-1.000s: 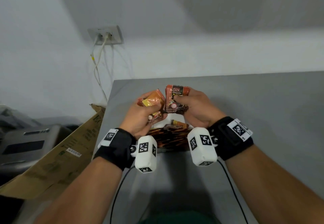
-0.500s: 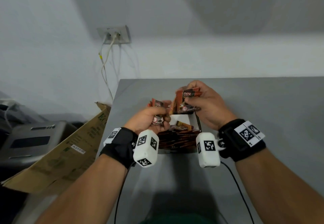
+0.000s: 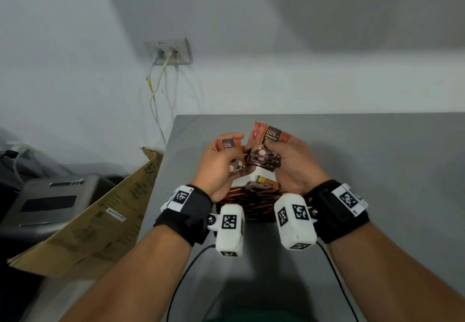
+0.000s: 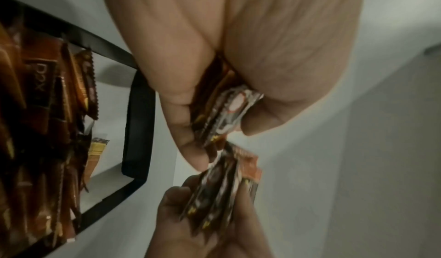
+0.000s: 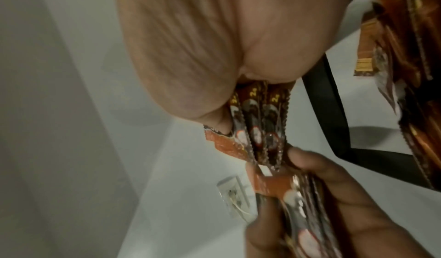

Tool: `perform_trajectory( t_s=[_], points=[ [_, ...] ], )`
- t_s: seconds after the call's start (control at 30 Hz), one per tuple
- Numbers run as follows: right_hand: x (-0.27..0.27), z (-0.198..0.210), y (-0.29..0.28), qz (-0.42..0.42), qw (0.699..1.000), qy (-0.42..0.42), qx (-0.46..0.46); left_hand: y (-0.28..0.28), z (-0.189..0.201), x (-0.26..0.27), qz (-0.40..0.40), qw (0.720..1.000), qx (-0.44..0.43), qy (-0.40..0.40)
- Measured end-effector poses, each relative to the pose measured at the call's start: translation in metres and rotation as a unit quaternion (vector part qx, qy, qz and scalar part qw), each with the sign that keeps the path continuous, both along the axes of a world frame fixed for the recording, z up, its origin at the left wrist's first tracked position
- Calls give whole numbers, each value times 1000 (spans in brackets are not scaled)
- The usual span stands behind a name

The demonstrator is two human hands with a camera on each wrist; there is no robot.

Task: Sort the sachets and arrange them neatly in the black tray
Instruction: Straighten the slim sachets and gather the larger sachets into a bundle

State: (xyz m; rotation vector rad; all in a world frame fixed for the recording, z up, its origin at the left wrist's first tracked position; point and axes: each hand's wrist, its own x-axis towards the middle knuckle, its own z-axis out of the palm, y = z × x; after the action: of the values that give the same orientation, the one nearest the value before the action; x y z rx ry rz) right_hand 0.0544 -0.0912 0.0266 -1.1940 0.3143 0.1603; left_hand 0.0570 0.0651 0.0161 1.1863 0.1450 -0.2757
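Note:
Both hands hover close together above the black tray (image 3: 254, 217), which lies on the grey table (image 3: 377, 170). My left hand (image 3: 232, 151) pinches a small bundle of red-brown D2X sachets (image 3: 228, 144), seen edge-on in the left wrist view as sachets (image 4: 226, 111). My right hand (image 3: 270, 149) grips a thicker fanned stack of the same sachets (image 3: 266, 143), whose lower ends (image 5: 260, 128) show in the right wrist view. The two bundles almost touch. More sachets (image 4: 47, 120) stand packed in the tray, behind its black rim (image 4: 138, 120). The hands hide most of the tray in the head view.
A wall socket (image 3: 167, 52) with white cables hangs behind the table's far left corner. A cardboard box (image 3: 100, 221) leans against the table's left edge, with a grey device (image 3: 47, 203) beyond it. Black cables (image 3: 183, 276) trail from the wrist cameras toward me.
The left hand's bundle showed an orange-yellow face before and now shows its D2X front. The right hand's stack tipped over half a second ago and stands upright again. Both hands stayed above the tray.

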Motion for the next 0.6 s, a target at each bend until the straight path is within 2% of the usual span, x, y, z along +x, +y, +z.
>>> perform_trajectory(
  t_s=[0.13,0.27,0.47,0.6],
  points=[
    [1,6,-13,-15,999,5,41,14,-2,1,-16,995,-82,54],
    [-4,11,-12,35,999,4,34,11,-3,-1,-30,998,-43,39],
    [-6,5,-2,95,994,51,0,3,-3,0,-26,998,59,-14],
    [-5,5,0,86,994,63,-1,2,-2,-1,-63,996,57,-8]
  ],
)
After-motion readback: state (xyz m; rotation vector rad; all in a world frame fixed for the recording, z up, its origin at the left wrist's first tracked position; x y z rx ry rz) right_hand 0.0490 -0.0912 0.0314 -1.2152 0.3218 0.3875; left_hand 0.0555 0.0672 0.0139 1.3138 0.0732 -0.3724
